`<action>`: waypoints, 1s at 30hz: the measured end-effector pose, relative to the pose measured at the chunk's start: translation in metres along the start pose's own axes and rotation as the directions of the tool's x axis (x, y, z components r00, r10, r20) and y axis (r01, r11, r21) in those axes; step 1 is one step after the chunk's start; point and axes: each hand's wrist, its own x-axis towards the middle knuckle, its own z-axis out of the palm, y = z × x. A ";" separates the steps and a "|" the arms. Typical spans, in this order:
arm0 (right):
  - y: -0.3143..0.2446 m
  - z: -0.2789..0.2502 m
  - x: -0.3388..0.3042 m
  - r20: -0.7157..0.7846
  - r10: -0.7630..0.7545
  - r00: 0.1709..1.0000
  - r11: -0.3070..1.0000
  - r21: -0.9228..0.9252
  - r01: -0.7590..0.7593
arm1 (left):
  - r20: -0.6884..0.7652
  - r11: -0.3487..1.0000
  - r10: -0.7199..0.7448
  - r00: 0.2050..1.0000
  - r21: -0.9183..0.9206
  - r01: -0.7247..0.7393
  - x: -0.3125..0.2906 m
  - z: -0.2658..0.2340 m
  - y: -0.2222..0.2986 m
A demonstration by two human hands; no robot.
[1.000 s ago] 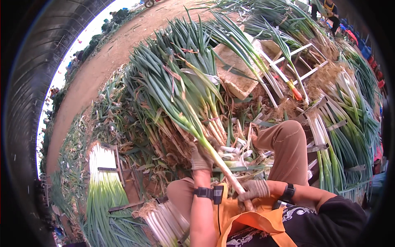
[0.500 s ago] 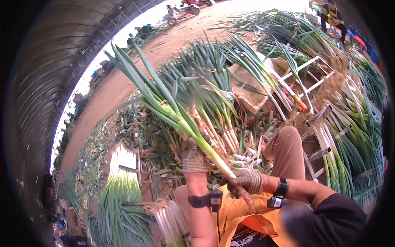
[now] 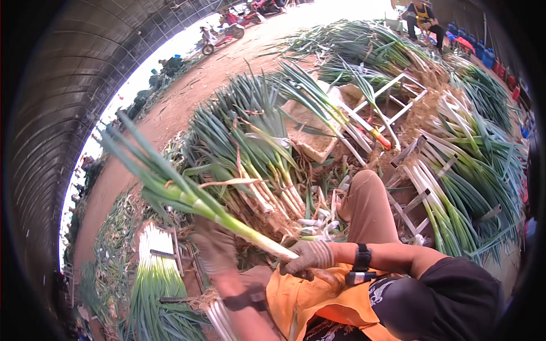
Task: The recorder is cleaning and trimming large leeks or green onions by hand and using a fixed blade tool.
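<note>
- Right hand, in a grey-brown knit glove: fingers wrapped around the pale lower stem of a long green-and-white leek, forearm in from the right, dark strap at the wrist.
- Left hand, same glove type: motion-blurred, just below the mid-stem, forearm up from the lower edge. Can't tell whether it's gripping or how wide it is.
- Leek is tilted across the front of the body: root end over the bright orange apron, leaf end up and left, leaves blurred.
- Tan dry leaf strip just above the stem; can't tell if attached.
- Ahead: upright heap of untrimmed green leeks, right behind the held one.
- Brown-trousered knee sits between the right hand and the metal-racked leek bundle on the right.
- Lower left: neat white-to-green leek bundle in a dark metal rack.
- Farther off: white metal frame, seated co-worker, parked scooter.
- Vs 0.5 s ago: leek swung left and flatter; left hand shifted left and down from beside the stem; right hand's hold unchanged. Camera view shifted too.
</note>
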 end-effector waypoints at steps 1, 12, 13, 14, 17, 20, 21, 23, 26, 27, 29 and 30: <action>0.004 -0.005 0.005 0.030 -0.011 0.999 0.999 -0.031 0.012 | -0.068 0.977 0.024 0.997 -0.210 -0.037 0.016 0.003 0.020; -0.096 -0.020 0.095 -0.297 -0.412 0.861 0.890 -0.333 0.311 | -0.442 0.863 -0.458 0.772 -0.428 0.268 0.063 -0.003 0.005; -0.111 -0.010 0.104 -0.380 -0.364 0.851 0.913 -0.328 0.244 | -0.464 0.861 -0.489 0.739 -0.393 0.323 0.065 0.004 0.018; -0.118 -0.005 0.109 -0.461 -0.313 0.830 0.932 -0.316 0.176 | -0.487 0.853 -0.518 0.703 -0.358 0.380 0.065 0.006 0.025; -0.103 -0.009 0.121 -0.510 -0.352 0.785 0.933 -0.253 0.255 | -0.457 0.950 -0.302 0.837 -0.222 0.221 0.066 -0.017 -0.001; -0.051 -0.057 0.133 -0.575 -0.369 0.730 0.923 -0.317 0.217 | -0.463 0.937 -0.317 0.828 -0.287 0.198 0.060 -0.004 0.010; -0.021 -0.076 0.124 -0.506 -0.361 0.783 0.766 -0.640 -0.061 | -0.494 0.922 -0.348 0.797 -0.334 0.195 0.057 -0.002 0.022; 0.034 -0.116 0.101 -0.483 -0.277 0.831 0.364 -0.853 -0.374 | -0.504 0.964 -0.255 0.825 -0.203 0.174 0.063 -0.005 0.023; 0.062 -0.142 0.087 -0.524 -0.035 0.851 0.233 -0.832 -0.503 | -0.518 0.977 -0.215 0.828 -0.110 0.185 0.063 -0.006 0.026; 0.034 -0.124 0.091 -0.484 -0.064 0.873 0.338 -0.833 -0.438 | -0.530 0.973 -0.229 0.816 -0.102 0.206 0.058 -0.008 0.028; -0.017 -0.081 0.087 -0.345 -0.307 0.887 0.767 -0.641 0.016 | -0.518 0.966 -0.244 0.820 -0.056 0.253 0.058 -0.003 0.024; -0.043 -0.054 0.085 -0.305 -0.530 0.791 0.841 -0.311 0.444 | -0.511 0.962 -0.236 0.826 -0.005 0.272 0.059 -0.002 0.026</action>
